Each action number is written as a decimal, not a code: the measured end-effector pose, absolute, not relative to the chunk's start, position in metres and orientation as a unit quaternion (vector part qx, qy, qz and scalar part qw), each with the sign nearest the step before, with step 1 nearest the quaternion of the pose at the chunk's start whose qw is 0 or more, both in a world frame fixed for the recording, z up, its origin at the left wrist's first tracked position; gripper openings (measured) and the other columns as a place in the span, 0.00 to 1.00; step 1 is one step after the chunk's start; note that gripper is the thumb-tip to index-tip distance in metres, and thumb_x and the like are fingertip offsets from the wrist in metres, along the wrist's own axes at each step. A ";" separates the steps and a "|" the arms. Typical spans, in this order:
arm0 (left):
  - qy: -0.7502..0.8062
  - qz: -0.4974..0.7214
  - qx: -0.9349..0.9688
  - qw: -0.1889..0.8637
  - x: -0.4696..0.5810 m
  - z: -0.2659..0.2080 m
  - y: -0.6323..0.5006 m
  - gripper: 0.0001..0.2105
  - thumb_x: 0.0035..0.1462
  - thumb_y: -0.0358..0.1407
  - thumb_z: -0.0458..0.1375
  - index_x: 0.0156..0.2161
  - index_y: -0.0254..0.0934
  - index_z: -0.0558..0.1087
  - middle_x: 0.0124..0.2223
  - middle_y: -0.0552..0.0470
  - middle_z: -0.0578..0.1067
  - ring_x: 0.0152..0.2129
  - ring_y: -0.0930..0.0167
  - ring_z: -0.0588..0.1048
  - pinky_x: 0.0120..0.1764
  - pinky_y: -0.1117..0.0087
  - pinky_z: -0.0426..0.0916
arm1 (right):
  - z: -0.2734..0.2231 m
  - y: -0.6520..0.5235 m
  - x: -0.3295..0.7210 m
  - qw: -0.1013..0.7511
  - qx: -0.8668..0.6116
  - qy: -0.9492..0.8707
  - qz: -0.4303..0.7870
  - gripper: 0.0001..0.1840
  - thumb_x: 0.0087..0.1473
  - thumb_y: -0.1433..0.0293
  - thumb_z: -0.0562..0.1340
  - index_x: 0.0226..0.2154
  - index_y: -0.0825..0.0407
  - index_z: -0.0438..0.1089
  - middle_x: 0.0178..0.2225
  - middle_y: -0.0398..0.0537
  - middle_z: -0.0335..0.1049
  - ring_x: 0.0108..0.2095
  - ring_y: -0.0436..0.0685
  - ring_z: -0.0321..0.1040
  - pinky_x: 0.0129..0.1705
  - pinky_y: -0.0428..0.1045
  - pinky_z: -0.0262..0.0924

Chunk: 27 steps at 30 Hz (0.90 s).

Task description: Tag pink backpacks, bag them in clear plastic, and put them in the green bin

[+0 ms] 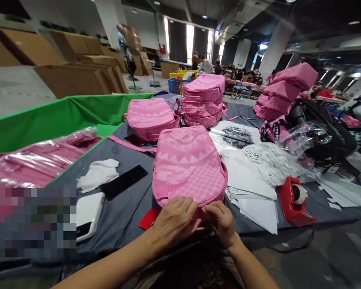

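Both forearms are bare, with no sleeves, gloves, rings or watch showing.

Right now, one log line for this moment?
left hand: on pink backpack near edge | right hand: pinching same edge | red tape dispenser: right, untouched

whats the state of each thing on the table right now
pink backpack: lying flat, both hands on its near edge
left hand: resting on the backpack
right hand: pinching its edge
backpack stack: piled, closed
tape dispenser: upright, untouched
black strip: flat, untouched
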<state>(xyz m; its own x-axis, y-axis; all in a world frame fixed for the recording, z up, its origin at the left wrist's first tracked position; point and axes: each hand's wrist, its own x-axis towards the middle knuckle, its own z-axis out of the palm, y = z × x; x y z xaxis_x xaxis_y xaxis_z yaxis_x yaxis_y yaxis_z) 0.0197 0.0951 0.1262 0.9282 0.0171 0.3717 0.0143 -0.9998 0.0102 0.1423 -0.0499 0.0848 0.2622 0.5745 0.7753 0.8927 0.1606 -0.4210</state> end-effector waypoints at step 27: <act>-0.041 0.029 0.993 0.103 0.036 0.079 0.070 0.13 0.71 0.33 0.43 0.41 0.36 0.70 0.34 0.50 0.75 0.29 0.69 0.75 0.32 0.70 0.66 | 0.011 -0.073 0.177 0.438 -0.762 -0.474 -0.059 0.24 0.52 0.72 0.59 0.53 0.51 0.63 0.45 0.53 0.68 0.46 0.60 0.68 0.48 0.54 0.68</act>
